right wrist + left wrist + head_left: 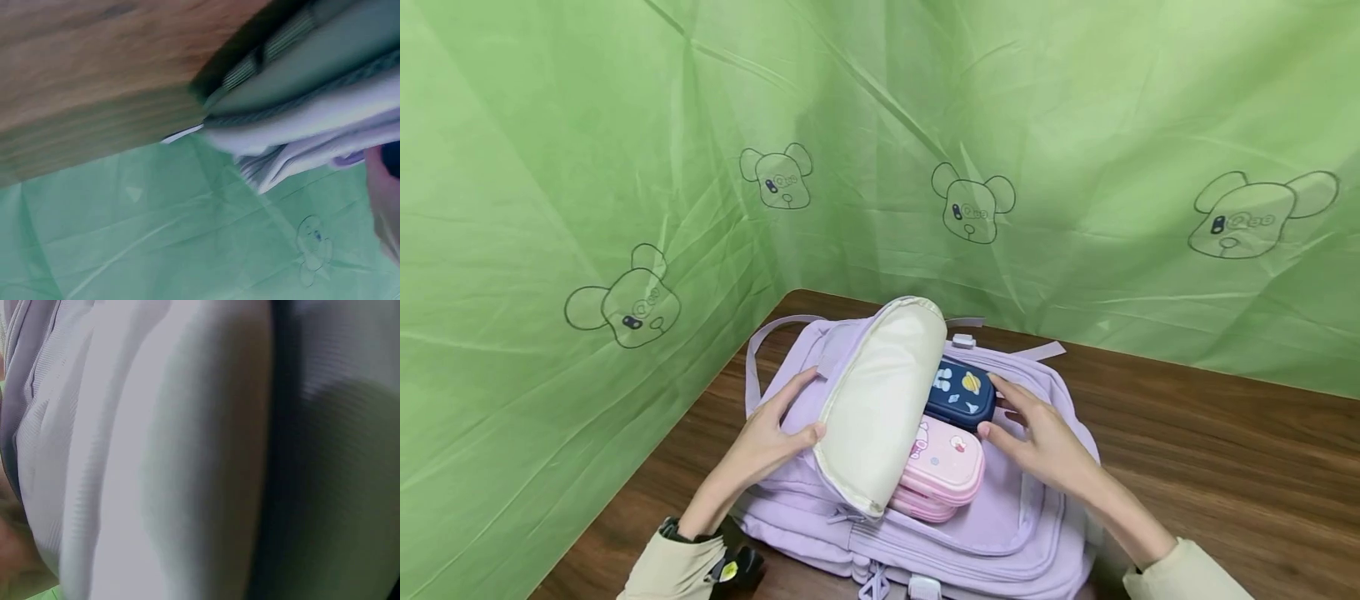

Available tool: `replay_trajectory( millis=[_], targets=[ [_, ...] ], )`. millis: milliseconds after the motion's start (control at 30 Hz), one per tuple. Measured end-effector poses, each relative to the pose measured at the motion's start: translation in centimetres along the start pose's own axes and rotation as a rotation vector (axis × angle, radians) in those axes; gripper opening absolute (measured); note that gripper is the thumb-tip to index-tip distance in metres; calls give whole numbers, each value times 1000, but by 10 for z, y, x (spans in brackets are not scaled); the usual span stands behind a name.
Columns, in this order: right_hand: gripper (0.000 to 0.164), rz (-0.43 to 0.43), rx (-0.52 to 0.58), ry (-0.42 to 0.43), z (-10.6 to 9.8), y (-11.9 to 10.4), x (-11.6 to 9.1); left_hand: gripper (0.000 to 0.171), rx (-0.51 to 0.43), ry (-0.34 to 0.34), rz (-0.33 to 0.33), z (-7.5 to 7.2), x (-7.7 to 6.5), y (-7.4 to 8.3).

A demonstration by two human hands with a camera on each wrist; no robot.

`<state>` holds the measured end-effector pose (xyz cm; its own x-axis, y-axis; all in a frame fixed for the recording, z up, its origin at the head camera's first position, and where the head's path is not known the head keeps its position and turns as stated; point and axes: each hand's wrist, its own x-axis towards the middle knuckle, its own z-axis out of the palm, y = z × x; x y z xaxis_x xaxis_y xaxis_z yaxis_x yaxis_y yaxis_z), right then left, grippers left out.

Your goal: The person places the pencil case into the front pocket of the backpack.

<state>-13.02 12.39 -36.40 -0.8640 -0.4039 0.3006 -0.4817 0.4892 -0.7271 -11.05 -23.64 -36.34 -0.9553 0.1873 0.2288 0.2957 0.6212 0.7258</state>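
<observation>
A lilac backpack point(1045, 533) lies on the table with its front pocket unzipped. In the head view, my left hand point(763, 442) holds the pocket's flap point(880, 400) folded back, cream lining showing, thumb at its edge. My right hand point(1037, 429) grips the right end of a dark blue pencil case point(962, 392) with planet pictures, thumb on the near side and fingers on the far side. Just nearer lies a pink pencil case point(951, 458), over another pink case point(925, 504). The flap hides the left ends of the cases. Blurred backpack fabric point(137, 456) fills most of the left wrist view.
The brown wooden table point(1225, 450) extends to the right of the backpack. Green sheeting point(865, 108) with bear-head drawings stands behind and to the left. A loose strap point(756, 358) loops out at the backpack's far left; another strap end point(1041, 351) sticks out at the back.
</observation>
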Motion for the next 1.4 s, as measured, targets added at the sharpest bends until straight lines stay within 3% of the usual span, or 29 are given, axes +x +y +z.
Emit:
replay_trajectory(
  millis=[167, 300, 400, 500, 733, 1067, 1267, 1400],
  targets=[
    [60, -1, -164, -34, -11, 3, -12, 71, -12, -17, -2, 1, 0, 1],
    [55, -64, -343, 38, -17, 10, -33, 72, -11, -26, -5, 2, 0, 3],
    [53, -80, -405, 105, -23, 18, -49, 72, 4, -10, -3, 1, -1, 4],
    [54, -65, -412, 140, -28, 25, -60, 72, 16, 5, -6, -1, -3, 5],
    [61, -9, -426, 135, -32, 34, -76, 72, 13, 4, -26, -2, -9, 5],
    [75, 132, -310, -12, -16, 36, -90, 72, -38, 5, 15, -2, -9, 0],
    [75, 150, -351, -18, -6, 42, -95, 70, -74, -17, 40, -1, -8, -1],
    [75, 150, -378, -7, -4, 44, -98, 66, -4, -28, 55, 0, -6, 1]
  ],
)
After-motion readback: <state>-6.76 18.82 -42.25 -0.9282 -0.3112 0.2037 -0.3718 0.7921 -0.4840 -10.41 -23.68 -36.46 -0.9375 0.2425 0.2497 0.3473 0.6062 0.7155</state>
